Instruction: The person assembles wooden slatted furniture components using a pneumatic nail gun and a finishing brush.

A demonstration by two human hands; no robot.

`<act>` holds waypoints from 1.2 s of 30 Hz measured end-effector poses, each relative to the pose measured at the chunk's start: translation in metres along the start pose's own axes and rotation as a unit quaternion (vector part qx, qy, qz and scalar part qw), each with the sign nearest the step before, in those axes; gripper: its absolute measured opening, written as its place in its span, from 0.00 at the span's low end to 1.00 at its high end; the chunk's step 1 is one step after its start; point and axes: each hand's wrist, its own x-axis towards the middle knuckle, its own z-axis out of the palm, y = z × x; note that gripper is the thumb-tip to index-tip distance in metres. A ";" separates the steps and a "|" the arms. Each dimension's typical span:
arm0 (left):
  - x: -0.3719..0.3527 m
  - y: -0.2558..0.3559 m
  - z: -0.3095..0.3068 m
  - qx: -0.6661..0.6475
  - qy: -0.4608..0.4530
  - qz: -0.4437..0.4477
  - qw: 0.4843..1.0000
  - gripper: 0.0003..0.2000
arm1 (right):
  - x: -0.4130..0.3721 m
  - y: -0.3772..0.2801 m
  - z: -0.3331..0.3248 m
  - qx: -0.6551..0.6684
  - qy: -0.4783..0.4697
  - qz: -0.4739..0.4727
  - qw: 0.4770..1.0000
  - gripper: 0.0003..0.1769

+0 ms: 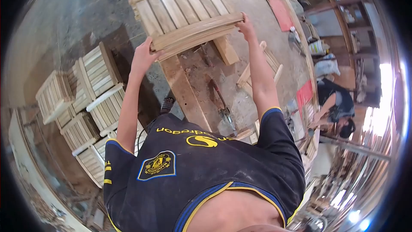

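A slatted wooden panel (182,6) with a thick near rail is held out in front of me at the top of the head view. My left hand (144,55) grips the near left corner of its rail, thumb on top. At the rail's right end, my right hand (245,26) has its fingers closed round the corner. Beneath the panel, a wooden beam (182,88) runs toward my body, and a short wooden block (225,50) juts out on the right. What bears the panel's far side is hard to make out.
Stacked slatted panels (92,77) stand on the floor at left. A hand tool (221,99) with a red part lies right of the beam. Another slatted frame (268,66) is beyond my right forearm. A co-worker (337,105) bends over a bench at right, near cluttered shelves (343,30).
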 end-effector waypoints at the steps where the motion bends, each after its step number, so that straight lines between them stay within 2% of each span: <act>1: 0.000 -0.003 0.002 0.002 -0.010 0.012 1.000 0.25 | -0.001 -0.004 -0.002 0.001 -0.020 0.010 1.000 0.45; 3: 0.003 -0.002 0.002 -0.001 -0.009 -0.008 1.000 0.26 | 0.003 -0.002 -0.008 0.010 -0.027 0.022 0.999 0.45; 4: 0.003 0.000 0.001 -0.010 -0.033 -0.057 0.998 0.26 | 0.006 0.002 -0.010 -0.013 -0.035 -0.021 0.999 0.45; 5: -0.001 0.001 0.006 -0.003 -0.043 -0.045 0.998 0.26 | 0.006 0.009 -0.012 -0.035 -0.042 -0.063 0.996 0.45; 6: -0.006 -0.001 0.014 0.049 0.053 0.004 0.997 0.25 | 0.006 0.022 -0.009 -0.023 -0.029 -0.057 0.998 0.45; 7: -0.012 -0.004 0.019 0.096 0.149 0.055 0.983 0.24 | 0.003 0.035 -0.005 -0.051 0.058 -0.101 0.992 0.43; 8: -0.021 0.008 0.020 0.131 0.208 0.052 0.968 0.23 | -0.001 0.047 -0.006 -0.083 0.143 -0.141 0.976 0.42; 9: -0.031 0.025 0.024 0.163 0.269 0.050 0.948 0.22 | -0.019 0.051 -0.012 -0.077 0.157 -0.132 0.976 0.42; 10: -0.039 0.041 0.027 0.140 0.282 0.024 0.949 0.21 | -0.055 0.055 -0.019 -0.001 0.187 -0.101 0.977 0.40; 11: -0.045 0.047 0.036 0.086 0.270 0.011 0.959 0.14 | -0.090 0.064 -0.022 0.075 0.217 -0.068 0.971 0.38; 13: -0.052 0.068 0.058 -0.057 0.158 0.018 0.986 0.08 | -0.169 0.107 -0.016 0.168 0.243 0.034 0.955 0.28; 17: -0.060 0.089 0.137 -0.129 -0.054 0.100 0.985 0.11 | -0.366 0.187 0.017 0.248 0.246 0.229 0.908 0.17; 18: -0.060 0.092 0.157 -0.130 -0.087 0.111 0.981 0.11 | -0.417 0.193 0.024 0.246 0.265 0.260 0.895 0.17; 20: -0.062 0.099 0.203 -0.110 -0.220 0.121 0.962 0.12 | -0.505 0.190 0.033 0.208 0.307 0.319 0.872 0.17; 21: -0.061 0.099 0.229 -0.104 -0.239 0.148 0.954 0.13 | -0.541 0.184 0.037 0.172 0.332 0.346 0.861 0.16; 23: -0.057 0.099 0.285 -0.103 -0.277 0.190 0.936 0.14 | -0.600 0.179 0.044 0.226 0.386 0.417 0.791 0.16; 24: -0.053 0.099 0.314 -0.035 -0.306 0.183 0.934 0.17 | -0.618 0.173 0.046 0.232 0.408 0.425 0.774 0.16; 25: -0.048 0.102 0.343 0.033 -0.330 0.181 0.926 0.19 | -0.629 0.163 0.044 0.237 0.441 0.459 0.733 0.16; 26: -0.043 0.106 0.371 0.028 -0.344 0.202 0.916 0.19 | -0.634 0.156 0.042 0.244 0.472 0.489 0.691 0.16; 28: -0.035 0.110 0.419 0.205 -0.351 0.151 0.901 0.27 | -0.630 0.154 0.043 0.247 0.507 0.484 0.669 0.16; 29: -0.035 0.114 0.435 0.200 -0.355 0.167 0.898 0.27 | -0.625 0.157 0.039 0.242 0.521 0.476 0.666 0.16; 30: -0.035 0.118 0.448 0.191 -0.327 0.155 0.913 0.32 | -0.618 0.167 0.041 0.243 0.535 0.470 0.659 0.16; 31: -0.035 0.121 0.461 0.180 -0.297 0.137 0.928 0.40 | -0.605 0.179 0.045 0.291 0.522 0.432 0.675 0.16; 32: -0.038 0.119 0.474 0.197 -0.290 0.167 0.921 0.43 | -0.588 0.192 0.040 0.336 0.505 0.390 0.692 0.16; 33: -0.037 0.118 0.483 0.218 -0.281 0.196 0.914 0.47 | -0.561 0.194 0.026 0.318 0.471 0.394 0.723 0.15; 34: -0.036 0.122 0.483 0.210 -0.287 0.188 0.915 0.47 | -0.533 0.186 0.023 0.304 0.434 0.401 0.747 0.15; 36: -0.036 0.125 0.477 0.212 -0.291 0.192 0.913 0.47 | -0.486 0.199 0.015 0.377 0.334 0.376 0.778 0.15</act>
